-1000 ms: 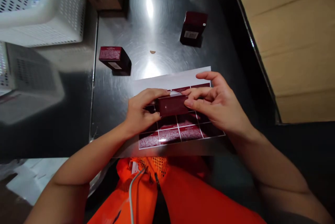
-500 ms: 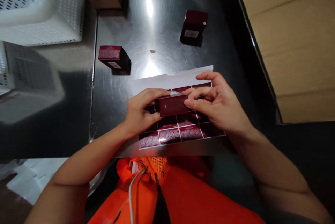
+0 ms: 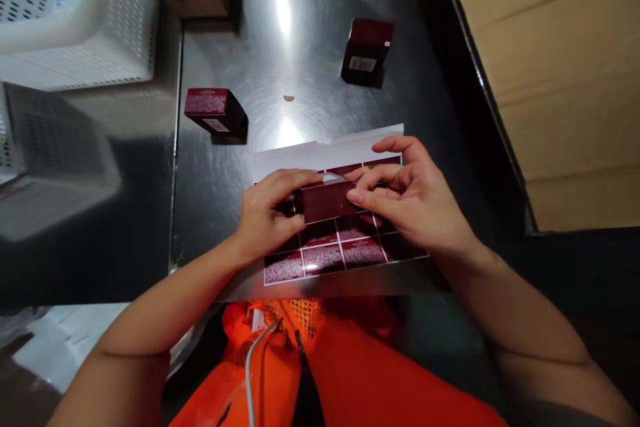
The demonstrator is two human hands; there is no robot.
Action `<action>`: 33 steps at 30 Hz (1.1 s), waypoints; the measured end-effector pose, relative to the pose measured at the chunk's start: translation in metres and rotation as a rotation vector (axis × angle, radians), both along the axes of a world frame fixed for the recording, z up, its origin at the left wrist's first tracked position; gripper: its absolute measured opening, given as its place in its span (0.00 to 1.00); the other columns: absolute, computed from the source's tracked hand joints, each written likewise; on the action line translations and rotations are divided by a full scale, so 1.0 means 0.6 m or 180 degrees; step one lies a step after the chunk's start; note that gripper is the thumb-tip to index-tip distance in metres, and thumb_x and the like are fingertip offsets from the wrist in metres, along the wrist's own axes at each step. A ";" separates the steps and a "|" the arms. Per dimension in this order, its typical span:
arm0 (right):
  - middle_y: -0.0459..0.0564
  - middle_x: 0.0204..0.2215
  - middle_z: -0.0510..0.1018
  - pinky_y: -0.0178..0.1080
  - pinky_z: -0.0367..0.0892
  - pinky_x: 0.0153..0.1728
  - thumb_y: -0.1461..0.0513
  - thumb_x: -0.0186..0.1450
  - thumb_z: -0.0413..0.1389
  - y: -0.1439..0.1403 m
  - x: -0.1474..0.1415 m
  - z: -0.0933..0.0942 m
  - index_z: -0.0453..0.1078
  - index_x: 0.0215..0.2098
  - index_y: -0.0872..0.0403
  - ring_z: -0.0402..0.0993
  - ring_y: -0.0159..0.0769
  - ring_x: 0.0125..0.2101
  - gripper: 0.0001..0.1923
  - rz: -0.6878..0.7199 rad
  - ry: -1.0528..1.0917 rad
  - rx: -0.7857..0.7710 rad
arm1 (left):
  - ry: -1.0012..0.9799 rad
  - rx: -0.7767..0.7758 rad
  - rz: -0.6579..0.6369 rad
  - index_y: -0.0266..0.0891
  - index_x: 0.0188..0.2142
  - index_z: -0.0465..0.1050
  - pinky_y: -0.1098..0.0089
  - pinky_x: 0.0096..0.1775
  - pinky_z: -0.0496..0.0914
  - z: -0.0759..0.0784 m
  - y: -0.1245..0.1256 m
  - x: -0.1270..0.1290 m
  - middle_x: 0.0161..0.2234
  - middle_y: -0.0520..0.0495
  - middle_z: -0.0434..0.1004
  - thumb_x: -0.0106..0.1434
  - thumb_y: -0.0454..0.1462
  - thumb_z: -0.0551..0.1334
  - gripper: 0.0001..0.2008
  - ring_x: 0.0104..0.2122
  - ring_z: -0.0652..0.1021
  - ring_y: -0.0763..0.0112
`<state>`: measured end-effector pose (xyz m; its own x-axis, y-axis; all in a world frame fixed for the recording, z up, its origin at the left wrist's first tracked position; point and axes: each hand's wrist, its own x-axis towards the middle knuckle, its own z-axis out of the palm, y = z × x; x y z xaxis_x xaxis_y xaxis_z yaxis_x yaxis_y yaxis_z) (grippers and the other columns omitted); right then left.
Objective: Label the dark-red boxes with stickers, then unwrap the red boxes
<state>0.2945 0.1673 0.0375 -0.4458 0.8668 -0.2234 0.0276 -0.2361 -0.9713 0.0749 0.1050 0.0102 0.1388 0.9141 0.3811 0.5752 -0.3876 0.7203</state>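
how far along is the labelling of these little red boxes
Done, apparently: two red boxes lie apart on the metal table. In hand: left hand and right hand grip a third box over the sticker sheet. Left: several stickers remain on the sheet.

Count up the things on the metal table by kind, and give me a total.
Dark red boxes: 3, one held by left hand and right hand at, others at and.
Label sheet: 1.
White basket: 1.
Total: 5.
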 end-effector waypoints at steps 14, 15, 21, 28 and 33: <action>0.41 0.37 0.69 0.38 0.80 0.36 0.55 0.52 0.72 0.014 -0.003 -0.011 0.57 0.48 0.45 0.76 0.31 0.33 0.34 -0.0575 0.0199 0.0079 | -0.0594 -0.0467 -0.0053 0.43 0.48 0.79 0.63 0.49 0.78 -0.008 0.004 -0.007 0.45 0.45 0.85 0.55 0.42 0.75 0.21 0.45 0.83 0.63; 0.43 0.41 0.70 0.38 0.80 0.36 0.53 0.53 0.72 0.018 -0.003 -0.014 0.57 0.50 0.45 0.77 0.32 0.34 0.34 -0.0426 0.0276 -0.0078 | -0.0627 -0.0447 -0.0082 0.43 0.48 0.79 0.63 0.49 0.78 -0.007 0.005 -0.009 0.45 0.44 0.85 0.55 0.42 0.75 0.21 0.45 0.83 0.62; 0.46 0.42 0.77 0.34 0.77 0.36 0.58 0.44 0.76 0.024 -0.005 -0.019 0.64 0.56 0.49 0.77 0.30 0.35 0.44 0.0599 0.0202 -0.0766 | -0.0598 -0.0001 -0.0380 0.45 0.49 0.78 0.65 0.48 0.78 0.000 0.001 -0.004 0.45 0.44 0.85 0.57 0.38 0.73 0.19 0.45 0.83 0.63; 0.45 0.38 0.81 0.34 0.77 0.35 0.59 0.44 0.75 0.029 -0.010 -0.021 0.71 0.51 0.49 0.80 0.32 0.33 0.37 0.0255 0.0736 -0.1077 | -0.0878 -0.0518 -0.0109 0.45 0.61 0.69 0.54 0.56 0.74 -0.018 0.016 -0.023 0.59 0.36 0.75 0.52 0.39 0.75 0.37 0.56 0.78 0.54; 0.51 0.44 0.83 0.43 0.79 0.47 0.51 0.52 0.68 0.020 -0.023 -0.014 0.73 0.49 0.50 0.83 0.42 0.41 0.28 0.0345 0.1112 -0.1285 | -0.1505 -0.0908 -0.0104 0.44 0.64 0.65 0.52 0.53 0.75 -0.019 0.029 -0.039 0.57 0.34 0.76 0.46 0.42 0.78 0.46 0.53 0.80 0.52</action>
<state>0.2807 0.1791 0.0291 -0.6352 0.6876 -0.3517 -0.2355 -0.6061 -0.7597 0.0517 0.1224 -0.0010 0.0425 0.9883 0.1467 0.1545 -0.1516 0.9763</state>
